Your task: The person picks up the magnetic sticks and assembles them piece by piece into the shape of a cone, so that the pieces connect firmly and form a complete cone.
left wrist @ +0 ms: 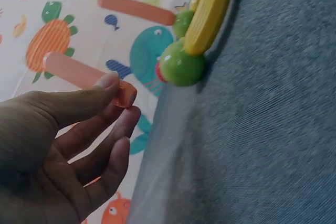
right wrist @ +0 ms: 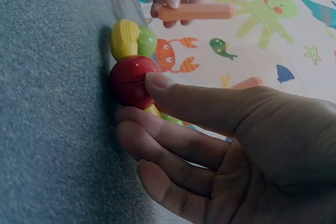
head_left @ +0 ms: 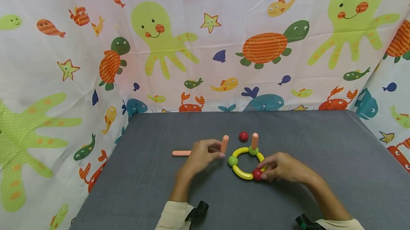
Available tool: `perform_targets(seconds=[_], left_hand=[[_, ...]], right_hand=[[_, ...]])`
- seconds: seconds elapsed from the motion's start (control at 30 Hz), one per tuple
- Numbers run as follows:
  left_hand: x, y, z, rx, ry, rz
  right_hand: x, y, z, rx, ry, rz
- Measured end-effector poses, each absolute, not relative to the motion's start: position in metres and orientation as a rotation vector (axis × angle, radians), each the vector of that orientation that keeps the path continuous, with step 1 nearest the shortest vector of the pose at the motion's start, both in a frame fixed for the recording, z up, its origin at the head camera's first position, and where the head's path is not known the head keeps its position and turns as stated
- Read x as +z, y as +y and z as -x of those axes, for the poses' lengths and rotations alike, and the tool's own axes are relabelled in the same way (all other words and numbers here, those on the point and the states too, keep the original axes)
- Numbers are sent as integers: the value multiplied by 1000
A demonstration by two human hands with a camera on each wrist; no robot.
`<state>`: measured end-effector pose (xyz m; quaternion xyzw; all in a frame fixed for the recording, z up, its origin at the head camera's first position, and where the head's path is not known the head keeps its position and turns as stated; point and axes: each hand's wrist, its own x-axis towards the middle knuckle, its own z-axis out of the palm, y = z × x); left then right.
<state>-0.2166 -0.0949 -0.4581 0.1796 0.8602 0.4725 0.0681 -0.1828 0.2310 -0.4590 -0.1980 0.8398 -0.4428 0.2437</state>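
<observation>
My left hand (head_left: 205, 155) pinches a peach-coloured stick (head_left: 224, 144) between thumb and fingers, holding it roughly upright just left of a ring of toy pieces. Curved yellow pieces (head_left: 242, 173) and balls make up this ring, which lies on the grey table. One green ball (head_left: 232, 161) sits on its left side; another green ball (head_left: 253, 151) at the back carries a second upright peach stick (head_left: 254, 140). At the front right of the ring, my right hand (head_left: 285, 167) pinches a red ball (right wrist: 134, 81) with thumb and forefinger. Its fingers partly hide the ring's right side.
Behind the ring lies a loose red ball (head_left: 243, 136). Another peach stick (head_left: 181, 153) lies flat on the grey table (head_left: 144, 187), its right end hidden by my left hand. A sea-animal curtain (head_left: 205, 52) hangs along the table's back and sides.
</observation>
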Motion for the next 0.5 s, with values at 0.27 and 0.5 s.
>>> perform_targets(seconds=[0.27,0.5], left_hand=[[-465,-82,217,1419,2601,-565],[-468,-72,214,1441,2628,-563]], right_hand=[[-461,224,181,-1212,2328,544],[-460,220,180,-1195,2343,527]])
